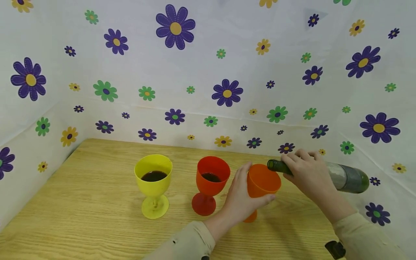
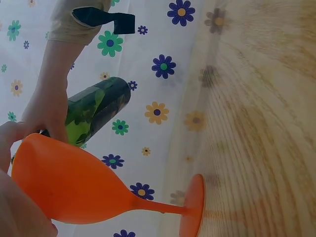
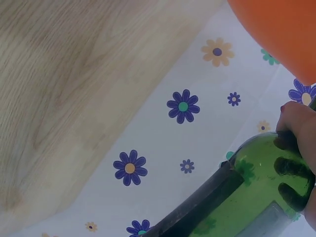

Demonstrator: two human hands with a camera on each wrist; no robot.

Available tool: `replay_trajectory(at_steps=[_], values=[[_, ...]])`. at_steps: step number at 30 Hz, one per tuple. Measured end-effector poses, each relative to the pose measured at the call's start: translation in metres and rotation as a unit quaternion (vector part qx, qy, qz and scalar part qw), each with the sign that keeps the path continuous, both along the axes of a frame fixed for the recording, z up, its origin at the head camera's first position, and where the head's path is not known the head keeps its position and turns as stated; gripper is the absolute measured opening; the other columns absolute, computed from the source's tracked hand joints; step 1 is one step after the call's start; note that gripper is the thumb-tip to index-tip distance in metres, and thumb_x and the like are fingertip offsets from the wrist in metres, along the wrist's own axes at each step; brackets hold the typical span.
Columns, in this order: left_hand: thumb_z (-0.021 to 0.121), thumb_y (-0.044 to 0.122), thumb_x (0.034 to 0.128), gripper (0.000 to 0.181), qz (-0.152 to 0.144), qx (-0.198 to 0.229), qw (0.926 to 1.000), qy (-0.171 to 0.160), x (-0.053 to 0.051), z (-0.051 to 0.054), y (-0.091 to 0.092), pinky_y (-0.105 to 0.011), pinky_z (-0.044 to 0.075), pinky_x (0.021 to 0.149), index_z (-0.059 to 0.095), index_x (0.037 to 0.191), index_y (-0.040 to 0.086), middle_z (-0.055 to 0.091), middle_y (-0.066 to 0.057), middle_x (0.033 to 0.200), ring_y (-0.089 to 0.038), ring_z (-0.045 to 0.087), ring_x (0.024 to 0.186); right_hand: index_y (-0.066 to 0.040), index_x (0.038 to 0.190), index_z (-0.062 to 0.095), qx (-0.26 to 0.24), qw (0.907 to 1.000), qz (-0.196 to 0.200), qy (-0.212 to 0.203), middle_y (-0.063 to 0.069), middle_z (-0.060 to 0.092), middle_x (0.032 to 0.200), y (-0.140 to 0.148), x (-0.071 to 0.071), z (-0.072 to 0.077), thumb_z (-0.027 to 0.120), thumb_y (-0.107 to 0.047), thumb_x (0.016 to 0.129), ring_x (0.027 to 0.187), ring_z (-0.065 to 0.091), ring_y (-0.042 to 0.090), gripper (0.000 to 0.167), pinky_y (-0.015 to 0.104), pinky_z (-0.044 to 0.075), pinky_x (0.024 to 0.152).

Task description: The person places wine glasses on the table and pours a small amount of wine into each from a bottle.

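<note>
My left hand (image 1: 236,200) grips the bowl of an orange goblet (image 1: 260,191), thumb across the near side. Its stem and round foot (image 2: 193,205) show in the left wrist view, at the wooden tabletop. My right hand (image 1: 308,177) holds a green glass bottle (image 1: 355,180) around its neck and shoulder. The bottle lies nearly level, its base out to the right and its mouth (image 1: 272,165) at the goblet's right rim. No stream of liquid is visible. In the right wrist view, fingers show through the bottle's glass (image 3: 261,168).
A red goblet (image 1: 208,188) with dark liquid stands left of the orange one. Farther left is a yellow goblet (image 1: 154,189), also holding dark liquid. The wooden table (image 1: 81,202) ends at a white flower-patterned cloth (image 1: 130,72) behind and at both sides.
</note>
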State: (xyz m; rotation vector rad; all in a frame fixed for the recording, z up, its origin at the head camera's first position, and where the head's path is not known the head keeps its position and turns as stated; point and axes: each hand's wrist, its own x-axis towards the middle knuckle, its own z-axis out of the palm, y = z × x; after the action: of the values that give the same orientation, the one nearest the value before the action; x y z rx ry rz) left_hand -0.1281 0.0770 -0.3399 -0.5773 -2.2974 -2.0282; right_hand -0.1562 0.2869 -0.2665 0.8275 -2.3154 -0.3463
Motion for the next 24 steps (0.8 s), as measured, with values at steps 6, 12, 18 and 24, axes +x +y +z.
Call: replay_trajectory(at_steps=[6, 12, 18, 24], values=[[0.079, 0.041, 0.0763, 0.087, -0.003, 0.009, 1.0, -0.001, -0.0018, -0.0008, 0.0015, -0.028, 0.047, 0.088, 0.03, 0.147, 0.025, 0.044, 0.006, 0.133, -0.009, 0.049, 0.108, -0.007, 0.098, 0.058, 0.018, 0.9998, -0.001, 0.006, 0.01, 0.065, 0.087, 0.0018, 0.0009, -0.0006, 0.094, -0.015, 0.053, 0.085, 0.054, 0.033, 0.059, 0.056, 0.045, 0.073], [0.078, 0.04, 0.078, 0.086, -0.005, 0.013, 0.9999, -0.001, -0.0025, -0.0024, 0.0024, -0.029, 0.046, 0.09, 0.03, 0.148, 0.024, 0.044, 0.004, 0.135, -0.01, 0.05, 0.108, -0.008, 0.095, 0.058, 0.035, 0.9992, 0.003, 0.02, 0.01, 0.064, 0.087, 0.0034, 0.0006, -0.003, 0.094, -0.014, 0.052, 0.085, 0.054, 0.033, 0.057, 0.054, 0.044, 0.073], [0.078, 0.04, 0.0784, 0.085, -0.002, 0.008, 1.0, -0.004, -0.0027, -0.0032, 0.0033, -0.03, 0.046, 0.09, 0.031, 0.147, 0.025, 0.044, 0.004, 0.136, -0.01, 0.05, 0.108, -0.008, 0.094, 0.057, 0.041, 0.9988, 0.005, 0.027, 0.01, 0.063, 0.087, 0.0043, 0.0001, -0.0043, 0.094, -0.013, 0.052, 0.085, 0.055, 0.033, 0.056, 0.054, 0.044, 0.072], [0.078, 0.04, 0.0785, 0.083, -0.003, 0.009, 0.9999, -0.01, -0.0029, -0.0034, 0.0021, -0.03, 0.046, 0.09, 0.032, 0.147, 0.026, 0.046, 0.006, 0.134, -0.01, 0.051, 0.108, -0.007, 0.093, 0.056, 0.046, 0.9979, 0.016, 0.043, 0.011, 0.063, 0.085, 0.004, -0.0005, -0.0046, 0.092, -0.011, 0.055, 0.082, 0.055, 0.034, 0.053, 0.054, 0.044, 0.069]])
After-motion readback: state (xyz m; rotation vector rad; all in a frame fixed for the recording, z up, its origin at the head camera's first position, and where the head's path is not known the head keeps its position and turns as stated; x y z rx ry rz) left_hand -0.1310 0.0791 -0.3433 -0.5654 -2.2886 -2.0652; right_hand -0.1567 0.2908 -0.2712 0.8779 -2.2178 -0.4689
